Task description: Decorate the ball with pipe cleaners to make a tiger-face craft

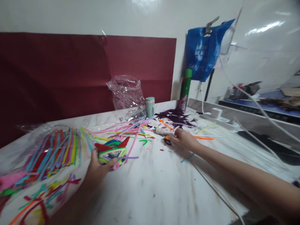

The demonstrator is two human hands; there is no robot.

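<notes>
My left hand [100, 164] grips a colourful mask-like craft [113, 153] made of fuzzy pipe cleaners, with two red horns and green, yellow and blue bands. A purple pipe cleaner [132, 157] lies across its front, and its end sticks out to the right. Over the middle of the table, my right hand [184, 139] has its fingers closed at a small orange-and-black tool [167, 139]. The tool is blurred and partly covered by the fingers, so its kind is unclear. Just beyond it lies a whitish object [161, 130].
Bundled pipe cleaners [63, 147] lie in clear plastic at left, cut pieces [44, 193] nearer. Behind are loose pink stems [122, 126], a mint cup [150, 107], purple scraps [175, 117] and a green can [186, 87]. A pale cord [215, 189] runs beneath my right arm.
</notes>
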